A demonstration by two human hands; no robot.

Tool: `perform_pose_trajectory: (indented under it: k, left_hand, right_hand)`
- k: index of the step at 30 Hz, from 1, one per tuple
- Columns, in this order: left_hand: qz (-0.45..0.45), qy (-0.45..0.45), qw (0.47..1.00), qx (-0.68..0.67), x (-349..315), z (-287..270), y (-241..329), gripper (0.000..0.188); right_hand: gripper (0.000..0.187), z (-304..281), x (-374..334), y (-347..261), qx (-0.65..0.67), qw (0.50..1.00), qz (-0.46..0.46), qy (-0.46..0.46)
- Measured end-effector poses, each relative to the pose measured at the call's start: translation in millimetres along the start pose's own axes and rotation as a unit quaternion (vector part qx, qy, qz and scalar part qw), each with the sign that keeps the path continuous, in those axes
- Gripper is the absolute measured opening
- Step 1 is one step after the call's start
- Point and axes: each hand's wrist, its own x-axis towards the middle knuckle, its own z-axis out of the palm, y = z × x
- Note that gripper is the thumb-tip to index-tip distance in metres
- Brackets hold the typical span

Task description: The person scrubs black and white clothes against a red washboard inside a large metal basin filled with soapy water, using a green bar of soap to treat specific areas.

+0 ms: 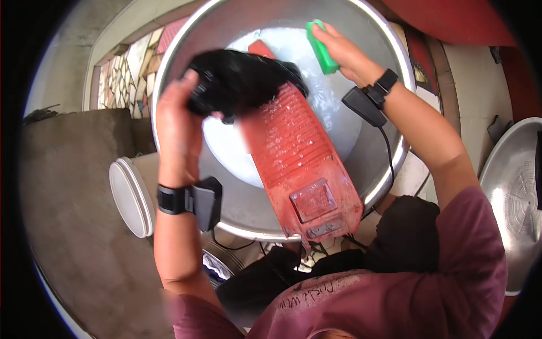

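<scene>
Your left hand (178,121) bunches the wet black cloth (240,85) at the washboard's (299,164) far end: limp, heavy, slippery. Right hand (344,53) fingers wrap the green soap bar (322,48); hold it firmly.

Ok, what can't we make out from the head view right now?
- Top of the red washboard: hidden under the black cloth in the left hand.
- Green bar: its near end is covered by the right hand.
- Second metal basin: cut off by the right edge.
- Basin water: too foamy to see beneath.
</scene>
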Motion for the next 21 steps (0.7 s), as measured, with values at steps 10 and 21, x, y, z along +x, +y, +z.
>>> perform_pose_trajectory:
  k: [10,21]
  left_hand:
    - [0.117,-0.121,0.972,-0.161,-37.2,7.2,69.8,0.032]
    - [-0.415,-0.044,0.903,-0.099,-144.6,-52.4,-122.2,0.035]
  right_hand:
    - [0.062,8.5,-19.9,-3.7,0.072,0.993,0.074,-0.058]
    - [0.043,88.0,-101.7,48.5,-0.479,0.760,-0.338,-0.282]
